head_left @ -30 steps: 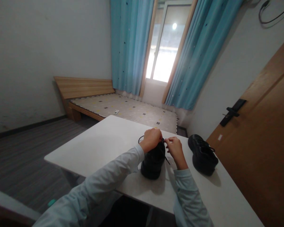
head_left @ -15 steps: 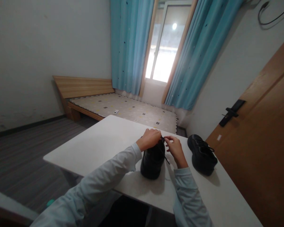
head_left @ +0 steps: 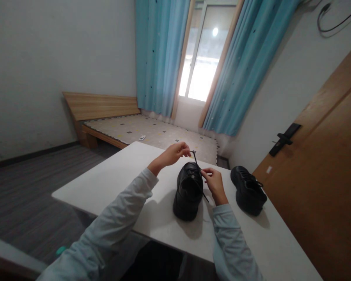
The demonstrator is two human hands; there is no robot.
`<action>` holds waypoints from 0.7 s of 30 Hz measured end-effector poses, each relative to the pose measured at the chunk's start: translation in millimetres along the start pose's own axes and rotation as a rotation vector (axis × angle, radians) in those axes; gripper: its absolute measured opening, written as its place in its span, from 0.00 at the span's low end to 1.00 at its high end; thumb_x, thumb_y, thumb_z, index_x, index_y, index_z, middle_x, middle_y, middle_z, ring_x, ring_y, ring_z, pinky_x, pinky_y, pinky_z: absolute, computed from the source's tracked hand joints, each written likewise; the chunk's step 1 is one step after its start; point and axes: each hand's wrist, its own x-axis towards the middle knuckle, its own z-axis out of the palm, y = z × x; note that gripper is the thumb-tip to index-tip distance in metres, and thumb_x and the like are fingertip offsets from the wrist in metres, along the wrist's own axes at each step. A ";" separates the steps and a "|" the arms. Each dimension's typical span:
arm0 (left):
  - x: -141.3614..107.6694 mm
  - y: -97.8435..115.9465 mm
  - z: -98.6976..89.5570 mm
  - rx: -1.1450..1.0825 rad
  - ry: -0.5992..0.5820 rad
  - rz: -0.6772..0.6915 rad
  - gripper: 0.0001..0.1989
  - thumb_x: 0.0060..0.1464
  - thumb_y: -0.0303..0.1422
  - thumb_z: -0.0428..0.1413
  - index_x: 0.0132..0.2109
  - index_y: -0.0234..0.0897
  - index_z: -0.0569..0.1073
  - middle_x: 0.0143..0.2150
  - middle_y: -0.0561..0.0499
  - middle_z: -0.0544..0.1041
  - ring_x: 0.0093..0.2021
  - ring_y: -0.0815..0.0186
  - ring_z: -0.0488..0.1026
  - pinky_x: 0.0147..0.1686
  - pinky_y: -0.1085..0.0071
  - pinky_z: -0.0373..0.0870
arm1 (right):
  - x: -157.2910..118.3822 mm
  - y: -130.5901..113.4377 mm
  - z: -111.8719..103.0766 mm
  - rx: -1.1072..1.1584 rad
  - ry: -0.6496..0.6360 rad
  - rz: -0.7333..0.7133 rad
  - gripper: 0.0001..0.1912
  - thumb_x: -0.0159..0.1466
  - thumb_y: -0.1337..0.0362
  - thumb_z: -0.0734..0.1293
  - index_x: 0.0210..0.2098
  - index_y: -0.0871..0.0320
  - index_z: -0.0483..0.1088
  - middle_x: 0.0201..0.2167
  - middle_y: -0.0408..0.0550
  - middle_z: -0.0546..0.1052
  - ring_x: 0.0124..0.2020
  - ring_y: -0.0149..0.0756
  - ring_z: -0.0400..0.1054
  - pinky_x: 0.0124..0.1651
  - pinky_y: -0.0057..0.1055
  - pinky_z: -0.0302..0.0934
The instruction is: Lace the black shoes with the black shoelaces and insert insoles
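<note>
A black shoe (head_left: 187,199) stands on the white table (head_left: 111,183) with its heel toward me. Above its toe, my left hand (head_left: 177,152) is closed, pinching one end of a black shoelace (head_left: 196,158) that is pulled up from the shoe. My right hand (head_left: 213,179) is at the shoe's right side, its thumb and finger closed on the same lace lower down. A loose lace end hangs down the right side of the shoe.
A second black shoe (head_left: 248,191), its lace tied, stands on the table's right. Behind the table is a bed (head_left: 158,130) with a small white object (head_left: 142,137) on it. A wooden door (head_left: 318,175) is at the right.
My left hand has moved up and left from the shoe's top, drawing the lace upward. My right hand stays close to the shoe's right side.
</note>
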 end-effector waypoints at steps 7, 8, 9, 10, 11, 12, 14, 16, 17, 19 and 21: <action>-9.3 -35.4 20.1 -0.831 0.151 -0.221 0.12 0.56 0.38 0.55 0.34 0.32 0.63 0.36 0.46 0.76 0.40 0.66 0.75 0.49 0.59 0.68 | -6.0 -19.7 -1.7 0.281 0.019 0.047 0.11 0.45 0.60 0.67 0.26 0.61 0.70 0.26 0.48 0.75 0.26 0.31 0.65 0.26 0.25 0.55; -9.8 -37.3 22.3 -0.912 0.161 -0.241 0.12 0.56 0.36 0.55 0.34 0.32 0.63 0.37 0.45 0.76 0.41 0.65 0.76 0.50 0.58 0.67 | -7.0 -22.6 -3.0 0.328 0.004 0.064 0.10 0.45 0.60 0.66 0.25 0.60 0.69 0.26 0.47 0.75 0.25 0.30 0.64 0.26 0.25 0.55; -10.0 -38.2 23.5 -0.983 0.166 -0.257 0.11 0.57 0.35 0.54 0.33 0.32 0.63 0.37 0.44 0.76 0.41 0.64 0.76 0.50 0.58 0.67 | -7.9 -24.9 -4.4 0.369 -0.009 0.079 0.09 0.46 0.60 0.66 0.25 0.59 0.67 0.26 0.46 0.74 0.25 0.29 0.64 0.26 0.25 0.55; -10.1 -38.2 23.7 -1.045 0.173 -0.270 0.10 0.58 0.34 0.53 0.33 0.32 0.63 0.38 0.43 0.76 0.42 0.63 0.76 0.51 0.58 0.67 | -8.4 -26.4 -5.9 0.398 -0.015 0.089 0.09 0.46 0.60 0.66 0.25 0.59 0.66 0.26 0.45 0.73 0.24 0.28 0.63 0.26 0.25 0.55; -10.3 -37.7 23.1 -1.098 0.185 -0.280 0.09 0.58 0.32 0.52 0.32 0.32 0.62 0.38 0.42 0.76 0.43 0.62 0.76 0.51 0.58 0.67 | -8.6 -27.2 -7.1 0.409 -0.012 0.087 0.09 0.46 0.60 0.66 0.25 0.58 0.65 0.24 0.43 0.72 0.24 0.28 0.62 0.26 0.25 0.55; -10.6 -36.7 22.1 -1.140 0.197 -0.288 0.08 0.58 0.31 0.52 0.32 0.32 0.63 0.38 0.42 0.76 0.43 0.61 0.76 0.51 0.58 0.68 | -8.6 -27.2 -8.0 0.403 0.000 0.072 0.10 0.46 0.59 0.67 0.24 0.58 0.64 0.23 0.41 0.71 0.23 0.28 0.62 0.26 0.25 0.55; -11.8 -34.4 19.5 -1.186 0.217 -0.302 0.07 0.58 0.30 0.52 0.32 0.32 0.63 0.38 0.43 0.76 0.42 0.61 0.76 0.50 0.56 0.69 | -7.9 -25.6 -8.6 0.352 0.029 0.018 0.13 0.44 0.59 0.70 0.24 0.57 0.63 0.20 0.38 0.68 0.22 0.28 0.61 0.27 0.25 0.55; -13.6 -32.5 17.7 -1.196 0.234 -0.305 0.06 0.57 0.30 0.53 0.33 0.32 0.64 0.36 0.46 0.76 0.40 0.63 0.76 0.48 0.54 0.70 | -6.9 -23.2 -8.0 0.266 0.059 -0.045 0.15 0.43 0.60 0.72 0.25 0.57 0.63 0.17 0.36 0.65 0.22 0.28 0.60 0.28 0.26 0.56; -14.4 -32.0 17.2 -1.192 0.243 -0.299 0.06 0.57 0.30 0.53 0.33 0.33 0.65 0.35 0.47 0.75 0.38 0.65 0.75 0.48 0.54 0.70 | -6.5 -22.2 -7.6 0.211 0.070 -0.077 0.15 0.44 0.59 0.72 0.27 0.58 0.65 0.16 0.35 0.64 0.21 0.29 0.60 0.28 0.27 0.55; -15.7 -31.7 16.8 -1.175 0.257 -0.279 0.07 0.56 0.31 0.54 0.32 0.33 0.65 0.32 0.50 0.74 0.33 0.70 0.73 0.46 0.57 0.70 | -5.8 -21.0 -7.5 0.085 0.063 -0.139 0.15 0.47 0.58 0.70 0.31 0.59 0.69 0.15 0.35 0.63 0.21 0.29 0.58 0.28 0.28 0.55; -16.1 -32.5 16.1 -1.173 0.261 -0.256 0.08 0.56 0.32 0.54 0.32 0.33 0.65 0.29 0.53 0.72 0.28 0.74 0.70 0.42 0.65 0.71 | -4.8 -20.8 -8.5 -0.041 0.018 -0.184 0.14 0.50 0.57 0.69 0.33 0.60 0.73 0.17 0.39 0.67 0.22 0.31 0.60 0.29 0.29 0.55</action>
